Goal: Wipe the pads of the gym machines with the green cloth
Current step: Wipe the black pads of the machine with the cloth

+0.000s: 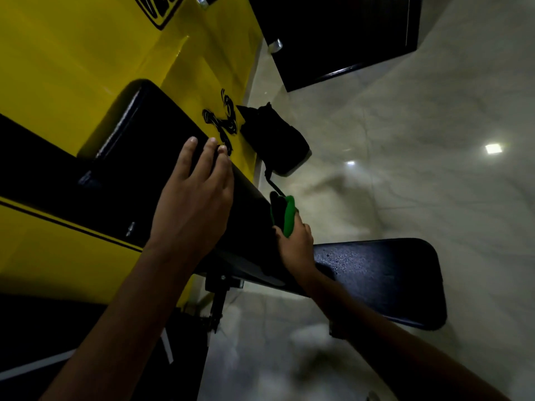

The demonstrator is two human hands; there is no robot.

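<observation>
A yellow wall (72, 62) with black markings fills the frame from 8 to 12 o'clock, meeting a pale glossy tiled floor (405, 169) that spreads from 1 to 6 o'clock and mirrors a ceiling light at 3 o'clock. A dark panel (341, 36) stands at 1 o'clock. Across the centre runs the long black back pad (139, 157) of a gym machine, slanting from 9 o'clock toward the middle; a second black seat pad (385, 279), speckled with droplets or dust, juts out at 4 o'clock. A black bag (275, 140) lies on the floor just above centre, against the wall's foot.

The person's left hand (194, 198) rests flat on the back pad at centre, its grip spread, fingers straight and close together on the upholstery. The right hand (295, 244), just right of centre, has its grip curled around the green cloth (289, 215), which is bunched and pressed against the lower edge of the back pad, where that pad meets the seat pad. Both bare forearms reach in from 6 and 7 o'clock.
</observation>
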